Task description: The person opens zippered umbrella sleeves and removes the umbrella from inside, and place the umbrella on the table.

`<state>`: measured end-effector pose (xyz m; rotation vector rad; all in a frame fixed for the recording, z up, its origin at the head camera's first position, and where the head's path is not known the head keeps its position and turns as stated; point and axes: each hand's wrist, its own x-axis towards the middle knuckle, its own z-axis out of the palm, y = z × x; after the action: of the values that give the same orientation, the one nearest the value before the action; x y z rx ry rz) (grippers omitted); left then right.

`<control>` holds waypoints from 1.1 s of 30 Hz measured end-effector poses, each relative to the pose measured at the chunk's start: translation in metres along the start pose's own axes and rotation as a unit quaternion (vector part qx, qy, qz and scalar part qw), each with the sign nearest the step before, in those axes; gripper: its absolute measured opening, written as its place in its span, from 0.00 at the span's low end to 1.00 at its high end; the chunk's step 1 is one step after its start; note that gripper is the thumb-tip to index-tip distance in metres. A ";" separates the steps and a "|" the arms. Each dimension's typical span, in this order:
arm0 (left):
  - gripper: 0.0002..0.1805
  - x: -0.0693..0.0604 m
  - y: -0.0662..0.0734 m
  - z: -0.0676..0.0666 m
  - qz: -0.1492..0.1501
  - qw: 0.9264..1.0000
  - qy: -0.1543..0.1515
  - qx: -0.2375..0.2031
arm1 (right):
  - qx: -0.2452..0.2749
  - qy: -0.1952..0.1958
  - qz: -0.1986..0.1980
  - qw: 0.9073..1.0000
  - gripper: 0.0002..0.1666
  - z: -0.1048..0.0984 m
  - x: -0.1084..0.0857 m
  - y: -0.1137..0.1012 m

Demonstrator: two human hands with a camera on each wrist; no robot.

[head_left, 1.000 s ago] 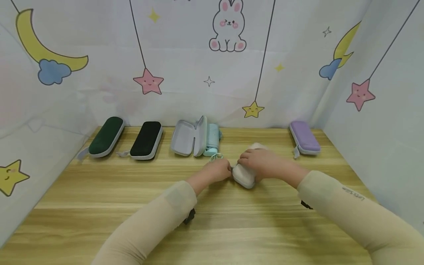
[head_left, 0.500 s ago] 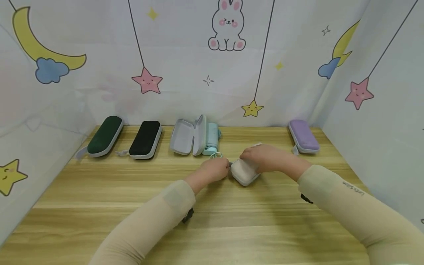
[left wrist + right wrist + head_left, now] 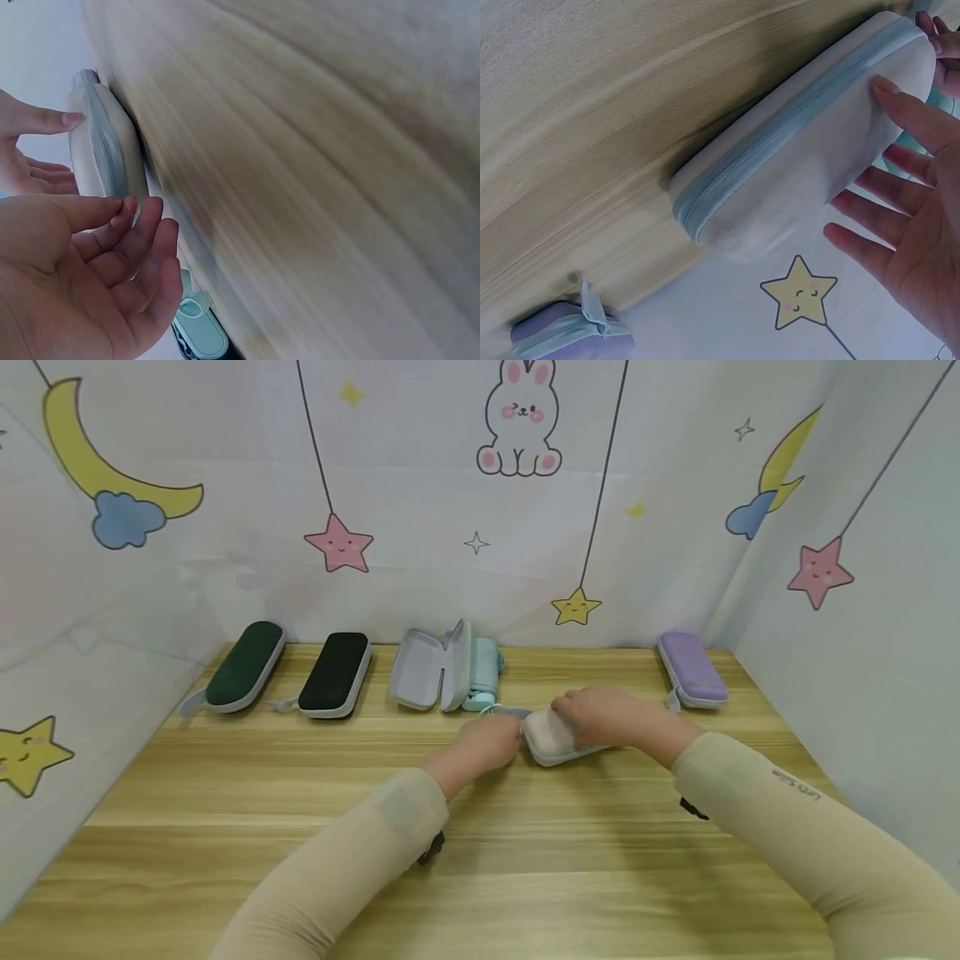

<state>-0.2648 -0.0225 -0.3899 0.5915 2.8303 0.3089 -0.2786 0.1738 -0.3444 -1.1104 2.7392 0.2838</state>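
Observation:
A beige zippered case (image 3: 551,735) with a pale blue-grey zip band rests on the table in front of me. My right hand (image 3: 607,714) grips it from above; in the right wrist view the thumb lies on one side of the case (image 3: 802,142) and the fingers reach over the other. At the case's left end, my left hand (image 3: 483,743) pinches the zip pull between thumb and index finger. The left wrist view shows those fingertips meeting at the zip band (image 3: 109,146), with the pull mostly hidden. A grey-blue tab (image 3: 513,712) shows just beyond the left hand.
Along the back stand a dark green case (image 3: 246,667), a black case (image 3: 335,675), an open pale case (image 3: 422,668) and a light-blue folded item (image 3: 484,670) with a cord. A purple case (image 3: 692,668) lies back right. Printed cloth walls (image 3: 420,485) enclose the table.
The beige case has swung round, from pointing toward me to lying more sideways. The left hand has stayed at its left end, and the right hand has kept its grip.

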 end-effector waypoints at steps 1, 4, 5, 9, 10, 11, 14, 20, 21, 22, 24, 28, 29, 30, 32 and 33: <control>0.14 0.000 0.001 0.000 0.001 1.000 0.002 0.002 | 0.000 -0.003 0.005 1.000 0.34 0.000 0.000 0.000; 0.13 0.001 0.002 0.002 0.003 1.000 0.006 0.009 | -0.003 -0.012 0.022 1.000 0.34 0.000 0.002 0.000; 0.13 0.001 0.003 0.002 0.004 1.000 0.005 0.011 | -0.003 -0.016 0.027 0.999 0.33 0.000 0.002 0.000; 0.13 0.002 0.004 0.004 0.002 1.000 0.004 0.027 | -0.005 -0.029 0.038 0.999 0.31 0.003 0.004 -0.001; 0.14 0.002 0.004 0.005 0.001 1.000 0.004 0.031 | -0.004 -0.033 0.041 0.999 0.31 0.003 0.005 -0.001; 0.14 0.002 0.005 0.005 -0.001 0.999 0.005 0.033 | -0.003 -0.035 0.042 0.998 0.30 0.004 0.005 -0.001; 0.13 0.004 0.006 0.006 -0.007 0.999 0.011 0.037 | 0.000 -0.037 0.052 0.998 0.29 0.004 0.007 -0.001; 0.11 0.006 0.009 0.006 -0.002 0.998 0.013 0.055 | 0.017 -0.047 0.080 0.996 0.30 0.004 0.011 0.001; 0.11 0.006 0.009 0.006 -0.002 0.998 0.013 0.057 | 0.020 -0.049 0.081 0.995 0.30 0.003 0.011 0.001; 0.11 0.006 0.009 0.006 -0.002 0.998 0.014 0.059 | 0.022 -0.050 0.084 0.995 0.31 0.003 0.011 0.000; 0.11 0.007 0.010 0.006 -0.004 0.998 0.015 0.064 | 0.023 -0.050 0.088 0.995 0.31 0.002 0.011 -0.001; 0.10 0.007 0.013 0.007 -0.002 0.997 0.021 0.075 | 0.027 -0.052 0.101 0.993 0.30 0.001 0.012 -0.003; 0.10 0.008 0.013 0.007 0.000 0.997 0.022 0.077 | 0.027 -0.051 0.105 0.993 0.30 0.001 0.012 -0.003; 0.10 0.008 0.014 0.007 0.002 0.997 0.022 0.078 | 0.027 -0.052 0.107 0.993 0.29 0.001 0.013 -0.003; 0.09 0.007 0.017 0.007 0.003 0.997 0.022 0.077 | 0.028 -0.051 0.112 0.992 0.29 0.002 0.013 -0.004; 0.09 0.007 0.018 0.007 0.001 0.997 0.020 0.077 | 0.028 -0.050 0.115 0.992 0.29 0.002 0.013 -0.004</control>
<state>-0.2630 -0.0025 -0.3933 0.6261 2.9112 0.1043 -0.2848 0.1625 -0.3502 -0.7455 2.7660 0.2820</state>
